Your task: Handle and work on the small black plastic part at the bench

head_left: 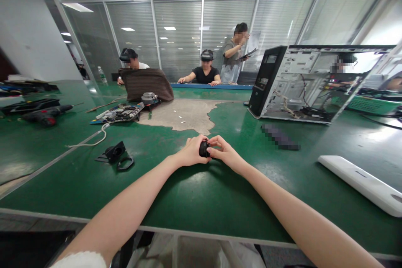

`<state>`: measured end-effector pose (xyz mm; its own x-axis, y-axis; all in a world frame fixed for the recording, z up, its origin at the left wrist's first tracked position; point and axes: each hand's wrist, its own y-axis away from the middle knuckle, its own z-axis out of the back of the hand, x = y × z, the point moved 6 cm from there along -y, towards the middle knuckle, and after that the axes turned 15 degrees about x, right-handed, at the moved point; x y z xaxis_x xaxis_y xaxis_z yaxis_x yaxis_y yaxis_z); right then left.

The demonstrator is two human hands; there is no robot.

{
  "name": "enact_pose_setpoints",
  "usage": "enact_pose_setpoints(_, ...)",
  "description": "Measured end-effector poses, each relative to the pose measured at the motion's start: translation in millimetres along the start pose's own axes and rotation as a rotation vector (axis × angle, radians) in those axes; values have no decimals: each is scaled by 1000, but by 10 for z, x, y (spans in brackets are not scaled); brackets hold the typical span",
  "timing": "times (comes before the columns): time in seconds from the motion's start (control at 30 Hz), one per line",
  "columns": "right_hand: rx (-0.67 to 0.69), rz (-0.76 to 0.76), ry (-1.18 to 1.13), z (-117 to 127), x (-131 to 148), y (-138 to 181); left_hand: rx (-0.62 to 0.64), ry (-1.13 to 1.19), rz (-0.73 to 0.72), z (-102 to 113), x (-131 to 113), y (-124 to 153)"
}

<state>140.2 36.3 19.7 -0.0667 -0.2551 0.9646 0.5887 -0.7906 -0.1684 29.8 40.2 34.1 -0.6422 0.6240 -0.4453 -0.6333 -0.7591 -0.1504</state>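
Observation:
Both my arms reach out over the green table [194,192]. My left hand [190,152] and my right hand [223,152] meet at the table's middle, fingers curled round a small black part [204,149] held between them just above the surface. Only a bit of that black part shows between the fingers. To the left lie a black square piece with a round hole [114,152] and a black ring-shaped piece [125,163].
An opened computer case [317,83] stands at the back right, a white long panel [361,182] lies at the right. A circuit board [117,114], a white cable [91,138] and power tools [44,115] lie at the left. Three people are at the far end.

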Motion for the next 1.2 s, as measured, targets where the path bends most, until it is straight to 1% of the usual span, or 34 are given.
enact_pose_setpoints(0.13, 1, -37, -7, 18, -42, -1, -1, 3, -9, 1, 2, -1)
enact_pose_setpoints(0.3, 96, 46, -12, -10, 9, 20, -8, -22, -4, -10, 34, -10)
enact_pose_setpoints(0.37, 111, 61, -28, -18, 20, 30, -8, -26, -9, -15, 37, -12)
enact_pose_setpoints(0.57, 22, 29, -27, -8, 9, 13, -14, -13, -19, -3, 20, -2)
enact_pose_setpoints(0.7, -13, -5, -31, -1, -26, -14, -13, -1, -21, -2, 20, -2)
enact_pose_setpoints(0.8, -17, -27, -29, 16, -50, -21, -10, 6, -19, -12, 34, -8)
enact_pose_setpoints(1.0, 60, 55, -20, -12, 27, 22, -17, 10, -18, -19, 48, -10)
enact_pose_setpoints(1.2, -2, 13, -28, -23, 34, 28, -12, -10, -21, -12, 33, -4)
